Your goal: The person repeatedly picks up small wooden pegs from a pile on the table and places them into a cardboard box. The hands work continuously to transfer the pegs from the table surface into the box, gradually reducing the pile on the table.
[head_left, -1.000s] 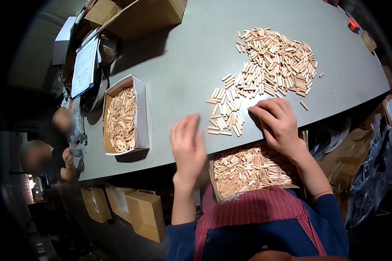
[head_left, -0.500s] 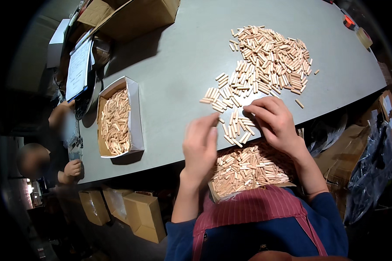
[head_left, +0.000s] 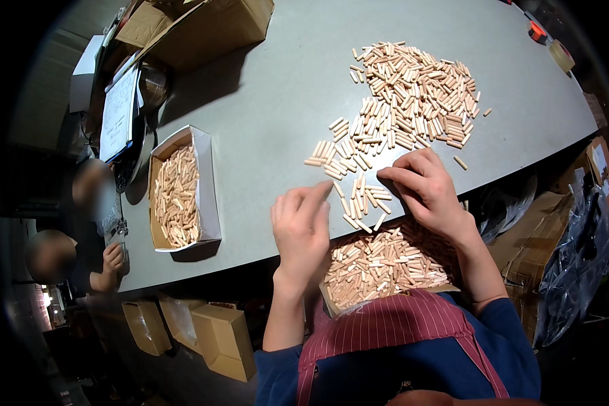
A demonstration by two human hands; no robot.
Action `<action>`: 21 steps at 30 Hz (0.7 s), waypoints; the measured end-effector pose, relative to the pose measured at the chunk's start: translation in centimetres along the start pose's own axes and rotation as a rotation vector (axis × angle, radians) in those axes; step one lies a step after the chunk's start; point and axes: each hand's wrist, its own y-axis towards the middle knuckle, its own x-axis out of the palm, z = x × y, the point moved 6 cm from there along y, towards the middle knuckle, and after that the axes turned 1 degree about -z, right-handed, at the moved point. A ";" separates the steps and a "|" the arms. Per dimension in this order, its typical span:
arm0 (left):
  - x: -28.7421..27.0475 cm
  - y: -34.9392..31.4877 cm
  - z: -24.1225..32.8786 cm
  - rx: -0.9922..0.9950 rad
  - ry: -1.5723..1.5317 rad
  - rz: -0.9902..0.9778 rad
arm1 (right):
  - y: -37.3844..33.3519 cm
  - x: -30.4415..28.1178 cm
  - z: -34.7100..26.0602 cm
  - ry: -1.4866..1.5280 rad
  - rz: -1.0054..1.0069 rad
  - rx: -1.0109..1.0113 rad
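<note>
A large pile of short wooden dowel pins (head_left: 419, 95) spreads over the grey table (head_left: 277, 101). A smaller cluster of dowels (head_left: 361, 196) lies at the near edge, between my hands. My left hand (head_left: 300, 220) is on the left of this cluster, index finger stretched toward its edge and holding nothing visible. On the right, my right hand (head_left: 426, 188) rests by the cluster, index finger extended and the others loosely bent, with no dowel seen in it. Below the edge, against my apron, sits a carton (head_left: 328, 298) full of dowels.
A white-sided box (head_left: 210, 186) of dowels stands on the left. Behind it are a clipboard (head_left: 120, 111) and a large cardboard box (head_left: 230, 34). Tape rolls (head_left: 560, 55) lie far right. Another person's hand (head_left: 114, 257) shows at the left edge; cartons (head_left: 223, 342) stand below.
My left hand has drawn back to the left, away from the small cluster, and several dowels there have shifted. My right hand has hardly moved. The whole view has shifted slightly.
</note>
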 end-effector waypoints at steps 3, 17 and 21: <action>0.4 0.2 0.5 0.036 -0.014 -0.028 | 0.0 0.0 -0.1 0.008 -0.015 -0.008; 0.8 0.1 1.7 0.147 -0.019 -0.117 | 0.0 0.0 -0.3 0.032 -0.050 -0.043; 0.8 0.0 1.7 0.133 -0.027 -0.118 | 0.1 -0.1 -0.2 0.065 -0.040 -0.034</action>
